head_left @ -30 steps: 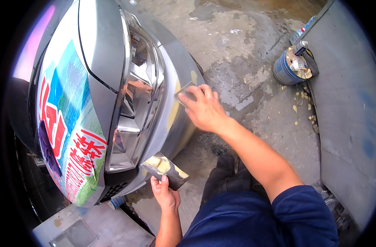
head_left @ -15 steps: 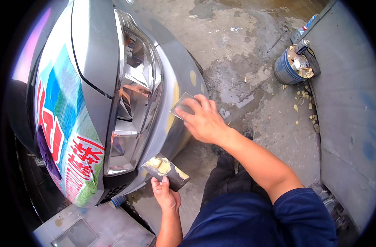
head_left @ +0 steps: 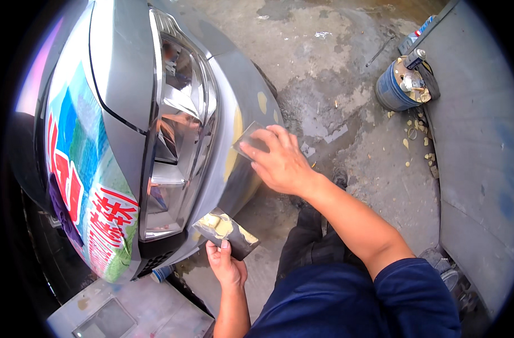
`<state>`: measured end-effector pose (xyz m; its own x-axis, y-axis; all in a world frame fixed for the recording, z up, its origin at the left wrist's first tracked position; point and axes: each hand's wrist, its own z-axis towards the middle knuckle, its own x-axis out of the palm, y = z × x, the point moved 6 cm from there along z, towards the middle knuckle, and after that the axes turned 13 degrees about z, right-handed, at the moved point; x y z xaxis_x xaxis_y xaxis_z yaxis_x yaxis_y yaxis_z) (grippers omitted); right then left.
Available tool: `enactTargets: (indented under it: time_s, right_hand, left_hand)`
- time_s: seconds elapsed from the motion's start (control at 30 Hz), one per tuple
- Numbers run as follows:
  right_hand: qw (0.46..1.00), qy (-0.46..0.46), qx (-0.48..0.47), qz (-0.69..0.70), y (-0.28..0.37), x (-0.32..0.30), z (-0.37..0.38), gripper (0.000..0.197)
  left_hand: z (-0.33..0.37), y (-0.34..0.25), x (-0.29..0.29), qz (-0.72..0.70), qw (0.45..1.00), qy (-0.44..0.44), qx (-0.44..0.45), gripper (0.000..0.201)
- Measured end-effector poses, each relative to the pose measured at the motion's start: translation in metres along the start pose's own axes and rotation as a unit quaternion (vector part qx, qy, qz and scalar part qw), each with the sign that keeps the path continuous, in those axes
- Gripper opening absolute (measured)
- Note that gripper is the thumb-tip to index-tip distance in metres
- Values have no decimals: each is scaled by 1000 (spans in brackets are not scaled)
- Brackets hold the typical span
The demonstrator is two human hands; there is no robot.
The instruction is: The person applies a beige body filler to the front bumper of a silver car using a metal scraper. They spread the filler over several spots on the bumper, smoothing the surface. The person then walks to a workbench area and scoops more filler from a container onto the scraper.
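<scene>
My right hand (head_left: 282, 160) pinches a thin, see-through putty spreader (head_left: 251, 134) beside the grey car bumper (head_left: 212, 194). Its edge is at a streak of yellow putty (head_left: 230, 163) there; whether it touches I cannot tell. Lower down, my left hand (head_left: 228, 269) grips a dark, flat putty board (head_left: 243, 243), thumb on top. Pale yellow putty (head_left: 218, 226) lies on the board's upper face, with another smear along its edge. Smaller yellow patches (head_left: 262, 102) dot the bodywork farther away. A large clear headlight (head_left: 175, 135) lies left of the streak.
A printed, colourful sheet (head_left: 93, 163) covers the hood at left. At far right a blue bucket (head_left: 389, 93) bears a spray can (head_left: 415, 58) and putty scraps, next to a grey panel (head_left: 476, 146). A grey metal surface (head_left: 161, 307) lies at lower left. Putty flakes litter the floor.
The car has shifted slightly left in the view. My right hand and the spreader sit slightly farther right against the bumper. My left hand and the board are nearly still.
</scene>
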<state>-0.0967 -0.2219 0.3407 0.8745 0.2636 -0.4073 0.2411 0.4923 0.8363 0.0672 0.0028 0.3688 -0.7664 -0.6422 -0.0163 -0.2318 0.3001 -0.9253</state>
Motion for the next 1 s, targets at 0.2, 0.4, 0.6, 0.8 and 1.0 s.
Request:
enactTargets:
  time_s: [0.2,0.4,0.6,0.8,1.0]
  right_hand:
    - [999,-23,21,24,-35,-15,29,43]
    - [996,18,6,91,7,22,-39,42]
    - [831,166,54,529,56,11,-68,41]
    - [977,68,25,202,9,12,-77,37]
    - [991,-130,13,32,-22,12,-19,37]
  left_hand:
    - [-1,1,4,8,1000,16,11,32]
    - [-2,0,2,10,1000,25,13,31]
    - [10,-11,16,-29,999,24,15,29]
    - [24,-29,5,-33,997,58,43,29]
    - [22,-10,-17,7,997,62,41,31]
